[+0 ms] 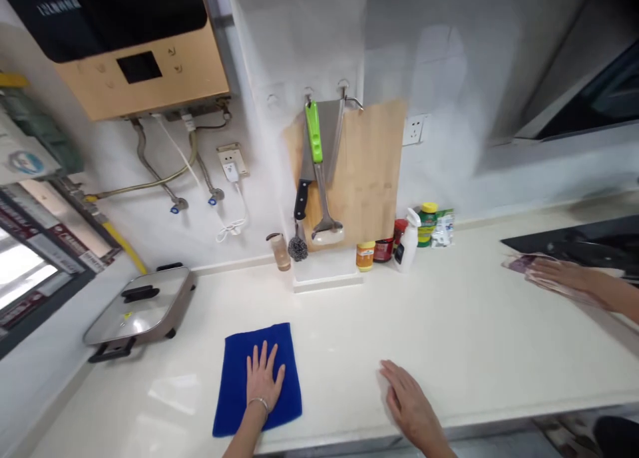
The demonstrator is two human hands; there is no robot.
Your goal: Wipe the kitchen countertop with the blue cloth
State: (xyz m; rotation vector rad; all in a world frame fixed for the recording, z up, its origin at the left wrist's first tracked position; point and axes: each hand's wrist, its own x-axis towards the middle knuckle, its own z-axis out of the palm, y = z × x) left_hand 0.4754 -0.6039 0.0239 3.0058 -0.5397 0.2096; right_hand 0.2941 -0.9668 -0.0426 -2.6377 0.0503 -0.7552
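Note:
A blue cloth (234,378) lies spread flat on the white countertop (339,358). My left hand (263,381) rests palm down on it with the fingers spread, and a bracelet circles that wrist. To the right, at the counter's front edge, my right hand (412,408) holds nothing; its fingers are stretched out, close together and pointing up and to the left. Whether it touches the surface, I cannot tell.
Another person's hand (559,273) is on a pinkish cloth (522,261) beside the black cooktop (579,238). A lidded electric pan (144,308) stands at left. Along the wall are a spray bottle (408,241), jars, a glass (279,253) and a cutting board (372,172) behind hanging knives.

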